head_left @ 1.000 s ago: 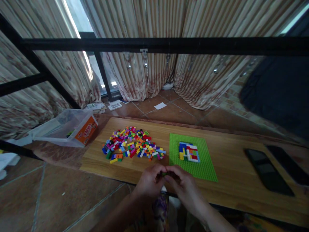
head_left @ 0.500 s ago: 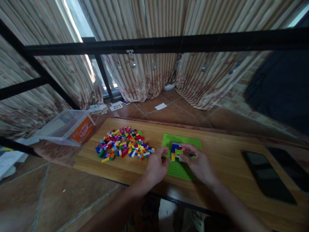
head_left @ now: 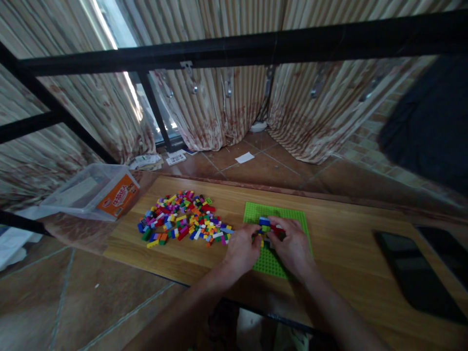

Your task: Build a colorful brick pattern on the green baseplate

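Note:
A green studded baseplate (head_left: 272, 265) lies on the wooden table, partly covered by both hands. Over its middle is a small cluster of joined toy bricks (head_left: 264, 224) in blue, green, yellow and red. My left hand (head_left: 242, 246) is closed at the cluster's left side, thumb and fingertips against it. From the right, my right hand (head_left: 291, 243) curls its fingers around the cluster, with red brick showing beside them. The fingers hide much of the cluster, and I cannot tell whether it touches the baseplate.
A spread-out pile of loose bricks (head_left: 186, 217) covers the table's left part. Beyond the table's left end stands a clear plastic bin (head_left: 86, 195) with an orange label. Two dark phone-like slabs, the nearer one (head_left: 413, 273), lie at the right. A black metal bar (head_left: 234, 46) crosses above.
My left hand has moved in against the cluster, and the fingers of both hands are closer together. The view has shifted slightly.

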Demonstrator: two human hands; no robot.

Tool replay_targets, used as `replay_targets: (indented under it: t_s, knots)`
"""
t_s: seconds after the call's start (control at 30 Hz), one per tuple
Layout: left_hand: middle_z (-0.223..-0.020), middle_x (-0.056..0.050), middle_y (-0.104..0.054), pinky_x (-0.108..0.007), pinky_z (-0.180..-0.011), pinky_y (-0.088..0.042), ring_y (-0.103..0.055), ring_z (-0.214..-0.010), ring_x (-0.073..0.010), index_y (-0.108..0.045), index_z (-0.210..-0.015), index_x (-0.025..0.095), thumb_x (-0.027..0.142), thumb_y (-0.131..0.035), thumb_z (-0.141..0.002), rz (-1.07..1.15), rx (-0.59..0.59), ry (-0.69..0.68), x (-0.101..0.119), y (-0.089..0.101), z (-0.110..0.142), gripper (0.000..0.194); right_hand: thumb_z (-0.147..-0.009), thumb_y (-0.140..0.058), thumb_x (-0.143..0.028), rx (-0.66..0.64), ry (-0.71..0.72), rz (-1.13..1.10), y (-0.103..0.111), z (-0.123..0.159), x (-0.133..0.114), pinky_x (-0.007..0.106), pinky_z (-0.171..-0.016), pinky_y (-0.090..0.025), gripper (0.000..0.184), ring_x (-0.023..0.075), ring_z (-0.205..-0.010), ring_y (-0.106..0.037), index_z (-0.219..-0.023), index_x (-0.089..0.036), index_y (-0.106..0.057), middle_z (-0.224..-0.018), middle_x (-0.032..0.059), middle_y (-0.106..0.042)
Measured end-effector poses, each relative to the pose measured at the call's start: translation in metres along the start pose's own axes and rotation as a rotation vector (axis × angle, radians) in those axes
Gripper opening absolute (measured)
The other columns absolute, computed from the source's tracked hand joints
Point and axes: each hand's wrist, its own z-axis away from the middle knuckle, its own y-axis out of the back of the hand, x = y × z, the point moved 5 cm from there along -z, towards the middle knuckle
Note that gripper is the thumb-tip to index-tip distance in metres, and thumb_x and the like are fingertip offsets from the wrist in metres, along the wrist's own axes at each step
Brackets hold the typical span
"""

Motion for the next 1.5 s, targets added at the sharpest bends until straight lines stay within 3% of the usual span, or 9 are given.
replay_targets:
  t_s: [0.3,0.57,0.77,1.07,1.3,1.5]
  knots:
    - [-0.101,-0.009,-0.068,-0.032,-0.082,-0.052,-0.065,-0.089,-0.0209,-0.066,-0.112,0.016,0.018,-0.053,-0.085,-0.032,-0.027,-0.008,0.004,-0.001,0.002,0.03,-0.082,-0.053,-0.038,0.06,-0.146,-0.014,0.008,0.002,0.009,0.044,-0.09,-0.045,0.03,0.0259,-0.097,-0.056,-0.099,-0.018,-0.069,-0.099,0.0106,-0.068]
    - [-0.104,-0.01,-0.067,-0.033,-0.083,-0.052,-0.064,-0.089,-0.021,-0.064,-0.115,0.016,0.018,-0.052,-0.086,-0.06,-0.02,-0.019,0.004,-0.003,0.003,0.032,-0.079,-0.053,-0.045,0.151,-0.216,0.061,0.006,0.003,0.019,0.049,-0.1,-0.038,0.052,0.0303,-0.111,-0.051,-0.12,-0.013,-0.059,-0.114,0.0158,-0.06]
    - [-0.102,-0.008,-0.068,-0.031,-0.083,-0.05,-0.064,-0.091,-0.021,-0.066,-0.111,0.018,0.021,-0.052,-0.087,-0.106,-0.017,-0.023,0.007,-0.004,0.004,0.028,-0.073,-0.058,-0.045,0.134,-0.281,0.042,-0.003,0.003,0.028,0.05,-0.103,-0.036,0.064,0.0318,-0.118,-0.048,-0.127,-0.012,-0.052,-0.122,0.0176,-0.056]
    - [-0.081,-0.004,-0.074,-0.025,-0.072,-0.046,-0.066,-0.077,-0.0163,-0.074,-0.08,0.021,0.025,-0.056,-0.087,-0.041,0.02,0.145,0.008,0.0,-0.014,0.02,-0.07,-0.06,-0.042,0.133,-0.36,-0.011,-0.007,0.002,0.035,0.051,-0.102,-0.037,0.065,0.0319,-0.119,-0.051,-0.127,-0.012,-0.053,-0.124,0.0177,-0.057]
    - [-0.079,-0.003,-0.075,-0.023,-0.066,-0.046,-0.067,-0.074,-0.0156,-0.076,-0.081,0.02,0.022,-0.062,-0.079,0.026,0.035,0.301,0.0,-0.002,-0.026,0.014,-0.068,-0.061,-0.038,0.158,-0.367,-0.035,-0.01,0.002,0.037,0.052,-0.102,-0.037,0.064,0.031,-0.119,-0.052,-0.127,-0.015,-0.053,-0.126,0.0164,-0.057]
    - [-0.079,-0.004,-0.075,-0.026,-0.067,-0.049,-0.068,-0.075,-0.0186,-0.077,-0.079,0.021,0.022,-0.063,-0.076,0.024,0.036,0.334,-0.003,-0.005,-0.028,0.015,-0.068,-0.061,-0.039,0.142,-0.383,-0.026,-0.013,0.0,0.04,0.052,-0.102,-0.037,0.069,0.0309,-0.119,-0.052,-0.131,-0.014,-0.05,-0.128,0.017,-0.057]
